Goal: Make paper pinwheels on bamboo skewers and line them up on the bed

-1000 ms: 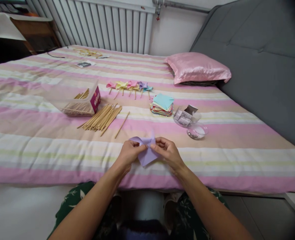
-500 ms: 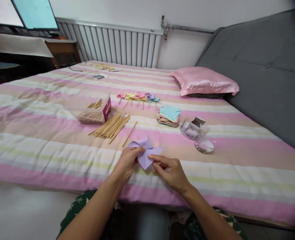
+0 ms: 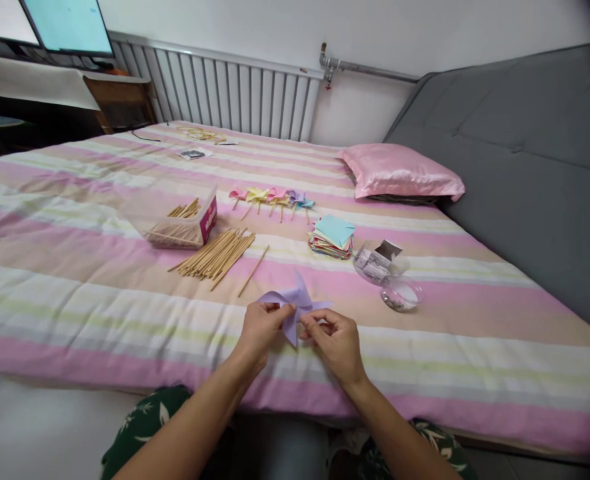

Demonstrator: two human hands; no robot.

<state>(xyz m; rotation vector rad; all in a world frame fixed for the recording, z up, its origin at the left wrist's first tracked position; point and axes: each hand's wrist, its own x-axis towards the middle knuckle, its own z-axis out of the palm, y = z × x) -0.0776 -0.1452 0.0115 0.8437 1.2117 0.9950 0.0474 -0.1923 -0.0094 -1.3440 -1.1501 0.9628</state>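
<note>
Lilac paper pinwheel (image 3: 295, 305) — between left hand (image 3: 261, 330) and right hand (image 3: 335, 341) fingers.

A single camera sits on the person's head and looks forward and down across the bed (image 3: 75, 280) from its near long edge, toward the radiator (image 3: 225, 93) on the far wall. Both forearms enter from the bottom edge, with the left hand (image 3: 259, 330) and right hand (image 3: 335, 343) close below the lens at centre. The far part of the bed, the pink pillow (image 3: 399, 175) and the grey headboard (image 3: 525, 167) at right lie well away; no second view overlaps this one.
</note>
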